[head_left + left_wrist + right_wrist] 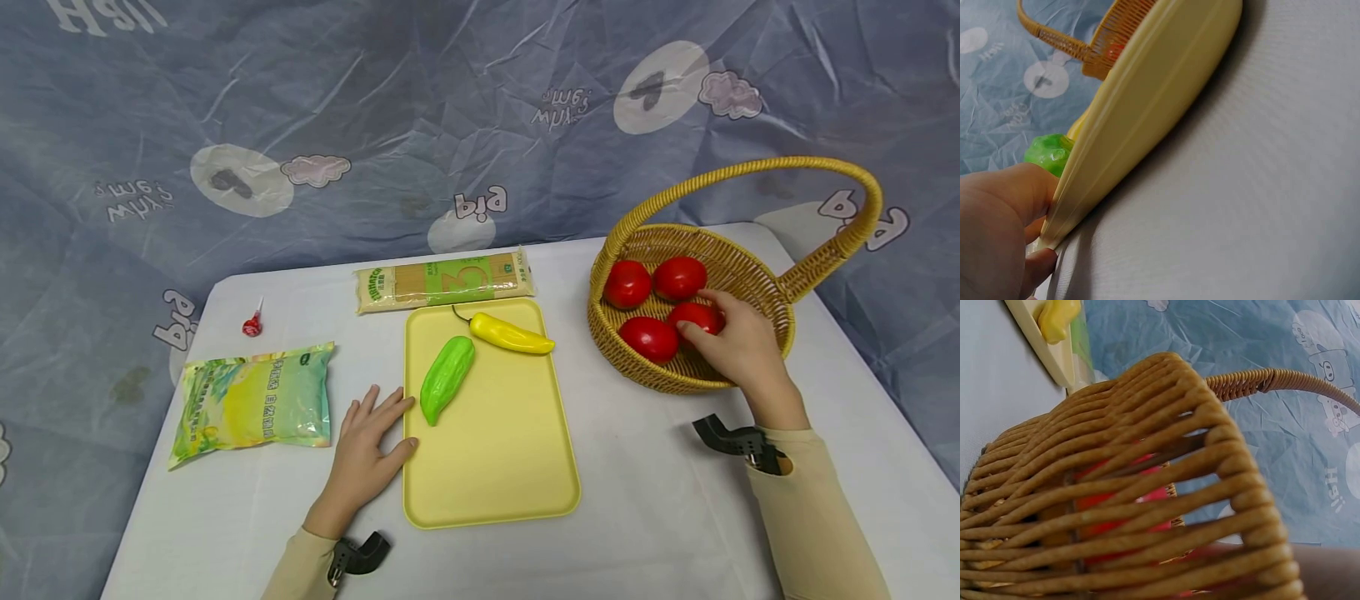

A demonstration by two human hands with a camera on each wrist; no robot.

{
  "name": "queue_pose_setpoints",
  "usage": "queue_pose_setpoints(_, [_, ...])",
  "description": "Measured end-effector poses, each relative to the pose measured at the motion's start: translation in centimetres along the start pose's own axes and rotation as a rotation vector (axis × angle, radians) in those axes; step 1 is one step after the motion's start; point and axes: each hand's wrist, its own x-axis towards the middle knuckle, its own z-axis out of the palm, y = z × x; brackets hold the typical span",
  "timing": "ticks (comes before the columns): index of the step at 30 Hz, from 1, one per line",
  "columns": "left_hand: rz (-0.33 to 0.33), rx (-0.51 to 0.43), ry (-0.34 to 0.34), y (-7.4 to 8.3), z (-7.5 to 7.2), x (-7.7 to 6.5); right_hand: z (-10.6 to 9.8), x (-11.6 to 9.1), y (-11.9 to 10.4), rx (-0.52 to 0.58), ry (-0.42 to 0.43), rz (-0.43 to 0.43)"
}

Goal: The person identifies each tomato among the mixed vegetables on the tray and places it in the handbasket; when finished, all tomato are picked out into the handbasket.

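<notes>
My right hand (738,337) reaches over the front right rim of the wicker basket (637,358), thumb and fingers around a smooth red tomato (693,314). Three more red tomatoes lie beside it, one of them the near tomato (648,339). In the right wrist view the basket's weave (1147,481) hides most of that hand, with red showing through the gaps. My left hand (365,454) has its fingers spread at the left edge of the yellow tray (495,467). Seen from the left wrist, its thumb and fingertips touch the tray's rim (1079,194).
On the tray lie a green pepper (447,379) and a yellow pepper (510,334), whose tip crosses the right rim. Behind stands a pack of noodles (446,282). A green-yellow bag (255,398) and a red lollipop (252,323) lie left. The basket's tall handle (750,167) arches above.
</notes>
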Motion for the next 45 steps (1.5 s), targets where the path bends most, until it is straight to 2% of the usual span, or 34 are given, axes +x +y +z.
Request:
queue_pose_setpoints(12, [0.001,-0.011,-0.002,-0.18,0.13,0.05,0.22,-0.09,0.08,0.002,0.027,0.029])
queue_pose_setpoints(36, [0.012,-0.009,0.004,-0.46,0.26,0.25,0.52,-0.09,-0.07,0.003,0.048,0.010])
queue_pose_setpoints(45, [0.000,-0.009,-0.035,-0.60,-0.10,0.08,0.52,-0.11,0.06,0.041,0.038,-0.030])
